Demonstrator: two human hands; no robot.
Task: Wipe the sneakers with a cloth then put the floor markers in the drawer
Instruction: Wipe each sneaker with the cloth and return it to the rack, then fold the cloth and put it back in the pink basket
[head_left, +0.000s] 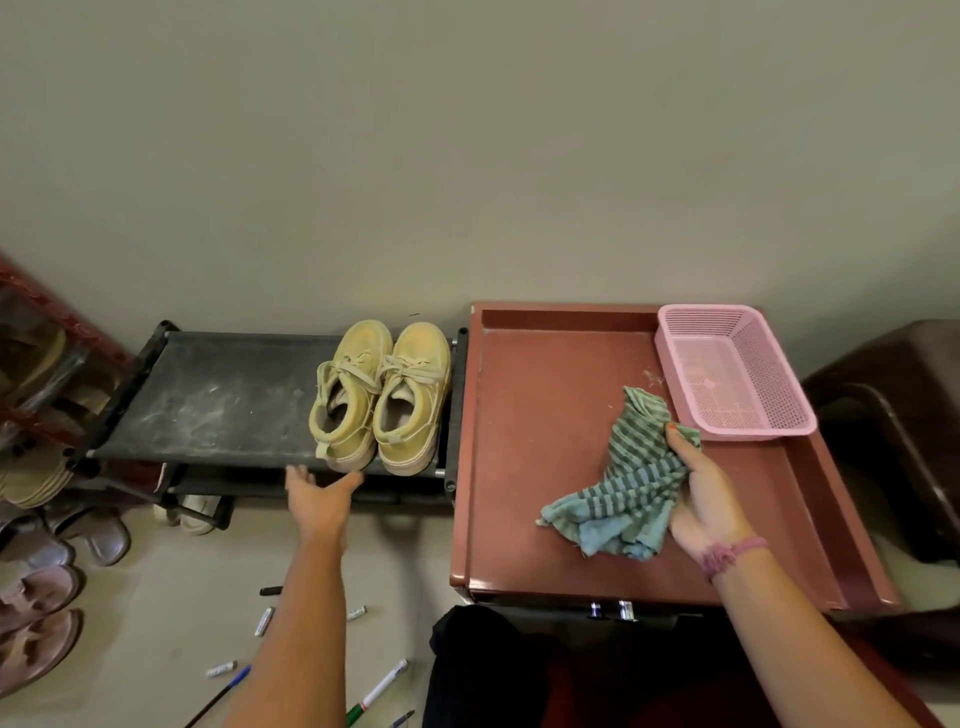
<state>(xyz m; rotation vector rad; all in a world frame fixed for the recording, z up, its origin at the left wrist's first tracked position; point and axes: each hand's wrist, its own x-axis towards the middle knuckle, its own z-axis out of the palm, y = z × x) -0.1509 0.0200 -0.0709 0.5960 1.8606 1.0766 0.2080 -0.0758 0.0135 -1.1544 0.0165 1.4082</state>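
A pair of yellow sneakers (382, 395) stands side by side at the right end of a black shoe rack's top shelf (218, 400), toes to the wall. My left hand (319, 499) reaches open toward the left sneaker's heel, just below it, not touching. My right hand (706, 499) grips a green striped cloth (628, 483) above the reddish-brown cabinet top (545, 415). Several markers and pens lie on the floor: a black one (271, 591), white ones (264, 621) (356, 612) (222, 669) (384, 683), a blue pen (236, 678). The drawer's metal handles (613, 610) show under the cabinet's front edge.
A pink plastic basket (732, 369) sits at the cabinet's back right. A dark brown stool (893, 405) stands right of the cabinet. Sandals and slippers (41, 587) crowd the floor at left beside another rack (36, 374). A white shoe (200, 512) lies under the black rack.
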